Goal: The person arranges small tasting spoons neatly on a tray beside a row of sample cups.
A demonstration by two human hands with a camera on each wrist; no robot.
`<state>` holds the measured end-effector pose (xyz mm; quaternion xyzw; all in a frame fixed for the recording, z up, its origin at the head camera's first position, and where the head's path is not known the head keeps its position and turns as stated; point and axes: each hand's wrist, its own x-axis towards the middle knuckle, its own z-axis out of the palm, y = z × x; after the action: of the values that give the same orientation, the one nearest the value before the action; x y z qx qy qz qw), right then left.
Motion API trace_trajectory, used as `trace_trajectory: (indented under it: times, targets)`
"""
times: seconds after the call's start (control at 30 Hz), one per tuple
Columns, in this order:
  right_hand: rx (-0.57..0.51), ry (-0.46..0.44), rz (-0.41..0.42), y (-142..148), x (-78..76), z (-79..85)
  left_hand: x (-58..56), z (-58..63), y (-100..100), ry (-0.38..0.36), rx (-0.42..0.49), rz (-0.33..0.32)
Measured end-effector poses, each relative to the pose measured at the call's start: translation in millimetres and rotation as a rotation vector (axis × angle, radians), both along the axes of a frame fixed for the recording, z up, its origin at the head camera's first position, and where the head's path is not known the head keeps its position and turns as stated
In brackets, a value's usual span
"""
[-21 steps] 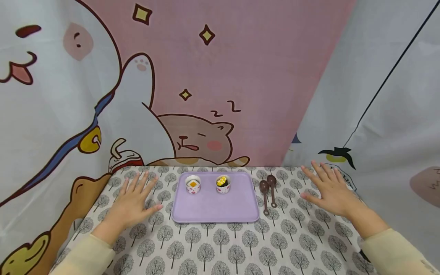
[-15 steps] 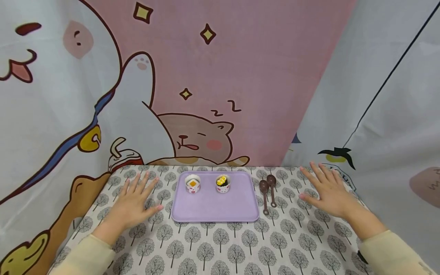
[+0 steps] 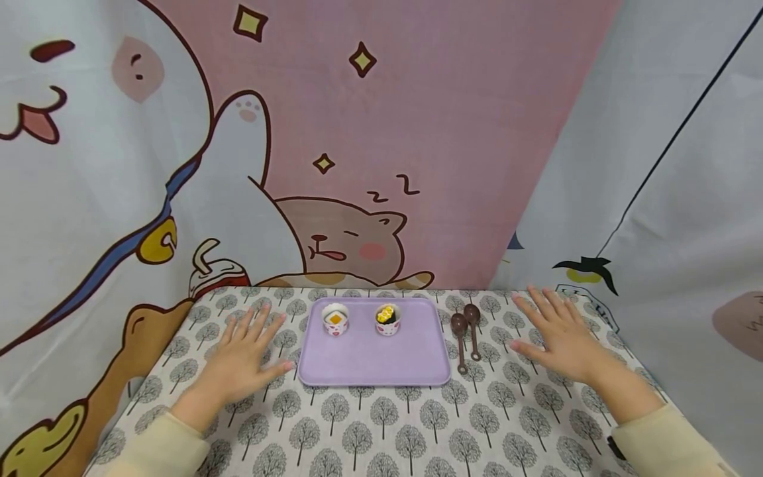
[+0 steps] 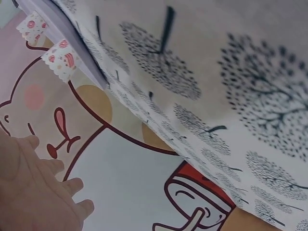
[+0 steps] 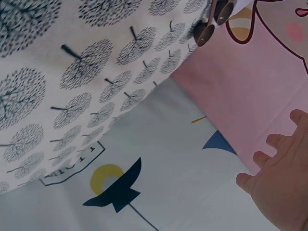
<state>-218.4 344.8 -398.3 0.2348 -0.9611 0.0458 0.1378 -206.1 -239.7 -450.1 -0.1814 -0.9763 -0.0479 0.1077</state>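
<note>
Sleeves (image 3: 161, 449) cut off, right-wrist spoons (image 5: 205, 34) cropped

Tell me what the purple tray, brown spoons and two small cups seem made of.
Tray: probably plastic, satin finish, given its smooth, even colour and rounded corners. Spoons: likely glossy plastic, from their bright highlights. Cups: perhaps paper, judging by printed patterns and wavy rims, though plastic is possible.

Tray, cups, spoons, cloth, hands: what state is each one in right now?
Cloth: spread flat
Tray: flat on the cloth, unheld
Left cup: upright on the tray, filled with something white and orange
Right cup: upright on the tray, filled with something yellow and black
Left spoon: lying beside the tray, unheld
Right spoon: lying next to it, unheld
Left hand: fingers spread, holding nothing
Right hand: fingers spread, holding nothing
</note>
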Motion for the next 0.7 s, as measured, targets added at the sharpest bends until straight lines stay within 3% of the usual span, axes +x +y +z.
trace_trajectory:
  times: [0.4,0.7]
  targets:
    - [-0.011,-0.047,0.014,-18.9,0.6,-4.9,2.5,0.2,13.9,0.016,0.023,-0.022]
    - [-0.040,-0.088,0.018,-31.9,2.6,-9.1,1.1,0.9,29.8,-0.028,0.057,-0.032]
